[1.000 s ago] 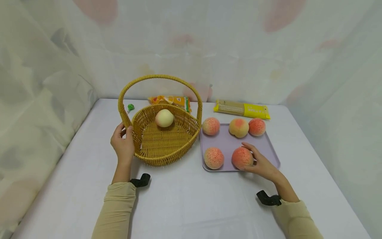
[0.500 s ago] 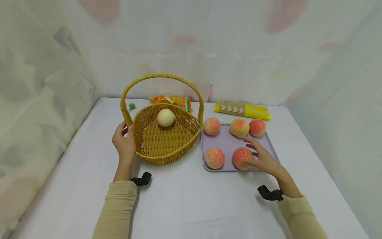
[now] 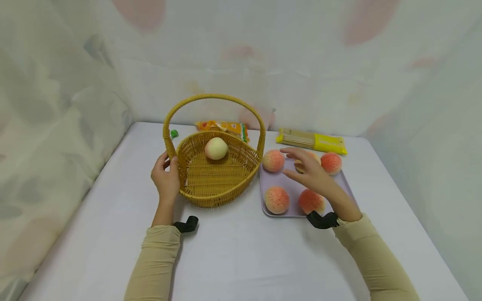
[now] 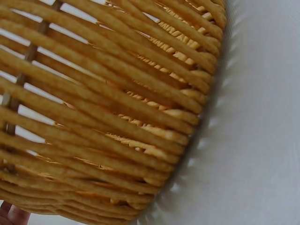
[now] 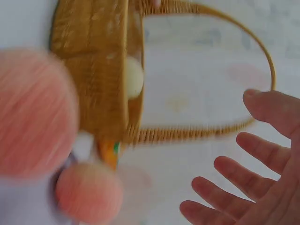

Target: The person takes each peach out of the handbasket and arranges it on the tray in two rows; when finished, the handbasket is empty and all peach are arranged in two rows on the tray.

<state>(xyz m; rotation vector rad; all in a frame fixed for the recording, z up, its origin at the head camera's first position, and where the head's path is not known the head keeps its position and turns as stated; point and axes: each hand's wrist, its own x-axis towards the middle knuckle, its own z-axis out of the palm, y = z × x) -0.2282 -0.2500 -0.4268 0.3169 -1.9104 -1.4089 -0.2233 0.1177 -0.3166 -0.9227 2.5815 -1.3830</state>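
In the head view my left hand (image 3: 165, 179) grips the wicker basket (image 3: 211, 193) at the left foot of its tall handle. Its woven side (image 4: 103, 108) fills most of the left wrist view, with fingers (image 4: 18, 215) at the lower left corner. One pale peach (image 3: 216, 149) lies inside at the back. My right hand (image 3: 311, 174) is over the lilac tray (image 3: 269, 179), fingers spread and holding nothing. On the tray sit several pink peaches, one front right (image 3: 309, 204), one front left (image 3: 276, 200), one back left (image 3: 273, 161); the hand partly hides another at the back.
Behind the basket lies an orange snack packet (image 3: 226, 127). A yellow noodle pack (image 3: 311, 141) lies behind the tray, and a small green lollipop (image 3: 174, 133) left of the handle. Fabric walls close off the back and sides of the table (image 3: 241, 251).
My right hand has come off the front right peach and moved up and to the left over the tray. That peach stays on the tray. The left hand keeps its grip on the handle.
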